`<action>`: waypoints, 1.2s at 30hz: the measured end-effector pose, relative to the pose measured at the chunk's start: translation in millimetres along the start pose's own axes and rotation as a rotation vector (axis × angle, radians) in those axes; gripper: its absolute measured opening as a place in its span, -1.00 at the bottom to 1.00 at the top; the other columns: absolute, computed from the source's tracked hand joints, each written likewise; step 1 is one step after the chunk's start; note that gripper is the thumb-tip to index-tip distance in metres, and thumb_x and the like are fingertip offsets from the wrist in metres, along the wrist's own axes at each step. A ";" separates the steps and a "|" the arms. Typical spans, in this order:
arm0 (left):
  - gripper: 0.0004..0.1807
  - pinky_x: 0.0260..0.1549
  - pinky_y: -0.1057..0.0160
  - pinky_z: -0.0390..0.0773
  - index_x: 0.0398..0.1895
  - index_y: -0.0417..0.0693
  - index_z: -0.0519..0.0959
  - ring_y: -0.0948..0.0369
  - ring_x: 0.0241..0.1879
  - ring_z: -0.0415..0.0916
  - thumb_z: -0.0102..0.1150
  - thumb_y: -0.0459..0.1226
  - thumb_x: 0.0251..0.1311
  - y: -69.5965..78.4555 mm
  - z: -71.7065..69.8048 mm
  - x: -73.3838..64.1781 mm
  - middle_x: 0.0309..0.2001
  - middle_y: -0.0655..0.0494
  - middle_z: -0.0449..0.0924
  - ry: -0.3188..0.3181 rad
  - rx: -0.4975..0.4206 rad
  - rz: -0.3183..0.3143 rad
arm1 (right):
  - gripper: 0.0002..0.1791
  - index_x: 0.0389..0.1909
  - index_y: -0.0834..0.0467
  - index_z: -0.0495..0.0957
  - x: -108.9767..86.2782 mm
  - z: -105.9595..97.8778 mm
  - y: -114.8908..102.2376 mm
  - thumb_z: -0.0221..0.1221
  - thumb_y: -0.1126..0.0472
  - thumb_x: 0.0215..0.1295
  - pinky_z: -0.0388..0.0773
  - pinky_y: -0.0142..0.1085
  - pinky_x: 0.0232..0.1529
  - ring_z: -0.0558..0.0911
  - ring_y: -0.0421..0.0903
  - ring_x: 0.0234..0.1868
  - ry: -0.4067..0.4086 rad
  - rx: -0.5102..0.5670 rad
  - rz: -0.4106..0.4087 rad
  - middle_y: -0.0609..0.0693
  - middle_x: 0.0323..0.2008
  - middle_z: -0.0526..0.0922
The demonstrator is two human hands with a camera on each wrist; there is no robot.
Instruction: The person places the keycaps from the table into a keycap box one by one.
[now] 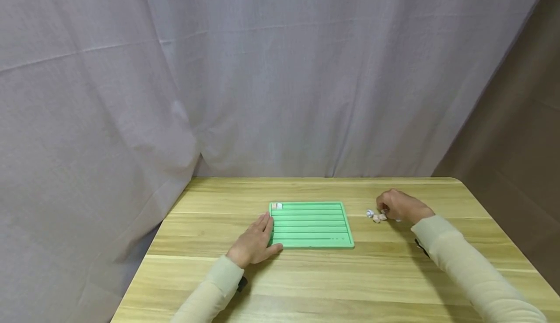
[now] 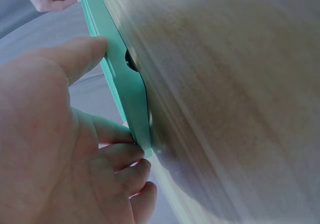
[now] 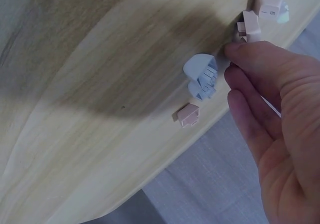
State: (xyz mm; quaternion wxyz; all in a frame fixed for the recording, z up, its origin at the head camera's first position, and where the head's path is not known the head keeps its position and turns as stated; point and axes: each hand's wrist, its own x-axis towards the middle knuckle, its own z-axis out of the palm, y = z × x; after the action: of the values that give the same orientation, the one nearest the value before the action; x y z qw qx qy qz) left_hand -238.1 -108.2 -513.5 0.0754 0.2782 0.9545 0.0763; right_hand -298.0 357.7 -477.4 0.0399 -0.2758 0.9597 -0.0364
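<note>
My left hand (image 1: pixel 255 240) lies at the left end of a green ridged tray (image 1: pixel 310 247). Its thumb (image 2: pixel 87 54) touches the near edge, and the other fingers rest against the left side. Two small keycaps (image 1: pixel 277 206), one pinkish and one white, sit in the tray's far left corner. To the right of the tray, my right hand (image 1: pixel 400 205) reaches down among loose keycaps (image 1: pixel 376 219). Its thumb and fingers are bent together beside a pinkish keycap (image 3: pixel 252 27); whether they pinch it is unclear.
In the right wrist view, pale blue-white keycaps (image 3: pixel 200 69) and a pink keycap (image 3: pixel 188 115) lie on the wooden table (image 1: pixel 306 289). Another pinkish keycap (image 3: pixel 267 4) bears a printed mark. A grey curtain (image 1: pixel 280 94) hangs behind the table's far edge.
</note>
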 end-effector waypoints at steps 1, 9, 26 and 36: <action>-0.03 0.66 -0.06 0.18 0.64 -0.40 0.09 -0.13 0.69 0.03 0.03 0.18 0.54 0.1 -0.2 0.0 0.69 -0.31 -0.01 -0.003 0.001 -0.001 | -0.68 -0.49 0.07 0.58 -0.3 -1.3 -0.1 0.37 0.57 0.07 0.40 -0.40 -0.44 0.42 -0.28 -0.42 -0.004 0.005 0.004 -0.13 -0.47 0.62; -0.03 0.66 -0.05 0.16 0.65 -0.39 0.06 -0.12 0.69 0.01 0.02 0.19 0.55 1.8 -1.9 -0.7 0.69 -0.30 -0.03 -0.016 0.000 -0.009 | -0.73 -0.47 0.12 0.59 -3.9 -14.3 -1.0 0.42 0.52 0.14 0.38 -0.41 -0.47 0.41 -0.26 -0.45 0.012 0.067 0.018 -0.09 -0.48 0.61; -0.03 0.67 -0.05 0.14 0.65 -0.40 0.06 -0.12 0.70 -0.01 0.02 0.18 0.56 3.0 -2.9 -1.0 0.69 -0.31 -0.03 -0.029 -0.007 -0.010 | -0.61 -0.60 0.05 0.45 4.5 -18.2 -8.6 0.42 0.43 0.24 0.25 -0.44 -0.49 0.32 -0.29 -0.47 0.039 0.061 -0.018 -0.16 -0.55 0.41; -0.03 0.67 -0.04 0.15 0.65 -0.41 0.06 -0.13 0.69 0.01 0.02 0.18 0.56 2.5 -1.7 0.2 0.69 -0.33 -0.03 -0.017 -0.008 0.000 | -0.75 -0.48 0.09 0.58 21.5 -22.8 -32.0 0.42 0.40 0.26 0.33 -0.41 -0.45 0.39 -0.26 -0.42 0.061 0.097 -0.048 -0.12 -0.49 0.51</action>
State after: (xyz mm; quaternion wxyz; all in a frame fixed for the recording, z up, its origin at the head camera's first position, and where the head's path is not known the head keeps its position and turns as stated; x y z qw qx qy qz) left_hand -237.3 -106.2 -511.3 0.0846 0.2784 0.9536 0.0775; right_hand -301.6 320.3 -453.0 0.0233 -0.2954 0.9506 -0.0921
